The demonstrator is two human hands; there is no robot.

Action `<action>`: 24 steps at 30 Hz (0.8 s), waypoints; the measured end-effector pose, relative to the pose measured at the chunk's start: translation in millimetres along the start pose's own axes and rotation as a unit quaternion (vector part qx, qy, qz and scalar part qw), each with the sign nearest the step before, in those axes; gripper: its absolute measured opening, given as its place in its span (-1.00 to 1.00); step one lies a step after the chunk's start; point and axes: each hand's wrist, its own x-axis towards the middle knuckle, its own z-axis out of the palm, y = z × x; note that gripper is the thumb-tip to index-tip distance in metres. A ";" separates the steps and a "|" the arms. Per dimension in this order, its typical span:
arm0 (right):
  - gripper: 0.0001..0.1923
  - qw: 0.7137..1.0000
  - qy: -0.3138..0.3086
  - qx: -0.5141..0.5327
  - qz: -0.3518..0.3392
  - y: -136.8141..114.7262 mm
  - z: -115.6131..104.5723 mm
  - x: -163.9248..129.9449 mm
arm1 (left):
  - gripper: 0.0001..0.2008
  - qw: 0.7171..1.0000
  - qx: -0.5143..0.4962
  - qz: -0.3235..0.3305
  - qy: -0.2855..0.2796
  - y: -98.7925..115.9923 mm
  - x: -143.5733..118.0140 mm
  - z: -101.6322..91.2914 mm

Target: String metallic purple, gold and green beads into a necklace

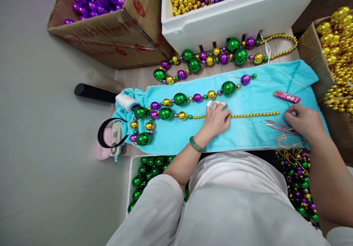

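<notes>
My left hand (216, 120), with white covers on some fingertips and a green bangle at the wrist, lies with fingers apart over a run of small gold beads (253, 115). This run belongs to a bead garland (180, 99) of large green, purple and gold beads, looped on a turquoise towel (215, 141). My right hand (305, 121) is pinched closed just beyond the free end of the gold beads; what its fingers hold is too small to tell. Beside it lie thread snips (278, 125) and a small pink packet (287, 96). A long needle (263, 79) rests near the garland's upper end.
A second garland (194, 66) lies behind the towel, against a white foam box (234, 23) of beads. Cardboard boxes (110, 36) stand at left and right. On the left are a white thread spool (127, 102) and a black headband (100, 134). Bead bins flank my lap.
</notes>
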 end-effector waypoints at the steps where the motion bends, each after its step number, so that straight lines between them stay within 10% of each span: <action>1: -0.85 1.000 -0.002 -0.002 0.002 -1.3 -0.8 -0.4 | -0.84 1.000 0.003 -0.001 0.000 -0.4 0.0 -0.2; 24: -0.85 0.999 0.023 0.010 -0.030 5.5 4.9 3.0 | -0.78 1.000 -0.007 0.021 -0.008 21.2 13.7 5.8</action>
